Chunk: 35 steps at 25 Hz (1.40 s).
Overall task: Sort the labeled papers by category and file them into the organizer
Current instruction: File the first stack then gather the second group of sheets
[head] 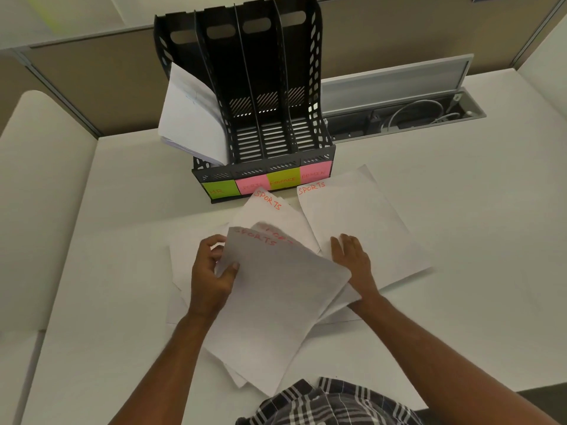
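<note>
**Sports papers piling up in front of the organizer**

So the left hand (211, 271) has its grip pinched on the edge of a lifted sheet (276, 289) marked SPORTS, thumb on top and fingers curled under. The right hand (352, 259) lies flat with fingers spread, pressing on another sheet (359, 228) labeled SPORTS that rests on the white counter (460, 210) just in front of the black organizer (264, 118). More loose papers (270, 210) sit fanned out between them. The organizer's leftmost slot, tagged HR, already holds some curled papers (190, 118); the other three slots look bare.
</note>
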Each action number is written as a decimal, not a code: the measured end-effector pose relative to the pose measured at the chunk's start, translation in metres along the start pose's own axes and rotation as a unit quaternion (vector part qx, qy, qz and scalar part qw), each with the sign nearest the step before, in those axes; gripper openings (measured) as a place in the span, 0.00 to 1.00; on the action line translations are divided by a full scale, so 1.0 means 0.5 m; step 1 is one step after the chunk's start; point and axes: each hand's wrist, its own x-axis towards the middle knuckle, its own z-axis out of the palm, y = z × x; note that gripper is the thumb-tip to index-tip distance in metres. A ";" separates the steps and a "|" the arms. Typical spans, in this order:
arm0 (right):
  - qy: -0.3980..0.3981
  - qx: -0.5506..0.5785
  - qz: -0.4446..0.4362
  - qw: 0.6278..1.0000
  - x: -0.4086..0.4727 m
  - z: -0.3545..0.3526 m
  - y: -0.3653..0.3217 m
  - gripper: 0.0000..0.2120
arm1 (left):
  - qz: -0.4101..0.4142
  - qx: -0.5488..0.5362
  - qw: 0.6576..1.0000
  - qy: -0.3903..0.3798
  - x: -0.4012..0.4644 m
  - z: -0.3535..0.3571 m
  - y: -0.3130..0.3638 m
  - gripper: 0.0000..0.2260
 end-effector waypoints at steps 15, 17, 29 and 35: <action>0.182 0.168 -0.036 0.968 -0.053 -0.059 -0.045 0.14 | -0.143 -0.250 0.957 -0.002 0.021 0.012 -0.032 0.19; 0.145 0.217 -0.120 0.958 -0.081 -0.059 -0.080 0.15 | -0.171 -0.271 0.947 -0.019 0.022 0.019 -0.032 0.14; -0.170 0.391 -0.202 0.882 -0.117 -0.037 -0.121 0.02 | -0.291 -0.263 0.907 -0.154 0.030 0.020 -0.038 0.10; 0.105 0.553 -0.007 0.827 -0.042 -0.062 -0.052 0.02 | -0.216 -0.196 0.952 -0.090 0.049 0.022 -0.047 0.11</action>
